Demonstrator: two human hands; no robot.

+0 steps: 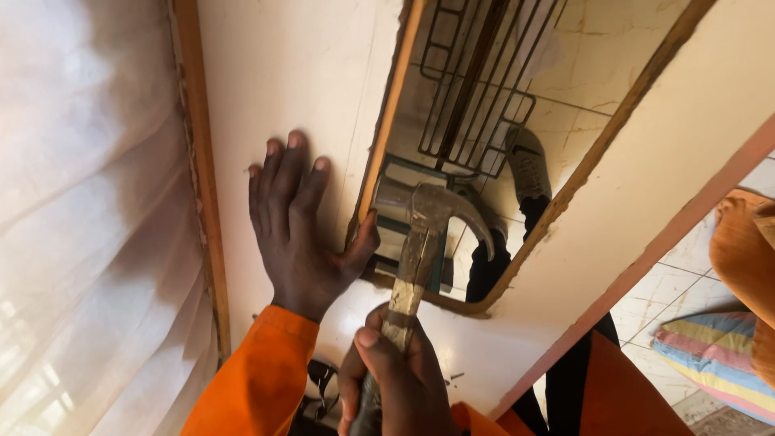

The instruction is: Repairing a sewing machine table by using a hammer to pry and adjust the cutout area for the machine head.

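Right hand [400, 375], nearest the lens at bottom centre, is clenched round the lower handle of a claw hammer [420, 230], thumb laid up the shaft. Hammer runs up and away from the fist: worn wooden handle w/ a pale band partway up, then a steel head, striking face pointing left, curved claw hooking right. Head sits just beside the wooden frame [386, 129] of a mirror [565, 73], near its lower left corner.

Left hand [303, 226], orange sleeve below it, lies flat and unclenched on the cream wall panel [291, 73], fingers spread, holding nothing; thumb tip touches the frame edge, just left of the hammer face.

Handling, by my read: hammer looks head-heavy and stiff, handle rough enough not to slip. Low grip as shown gives swing; a hold nearer the head would give more control. Mirror glass is fragile and sits right by the steel head.

Further out: white curtain [89, 218] at left, striped cloth [714, 355] on tiled floor at right. Mirror reflects a metal rack and a shoe.
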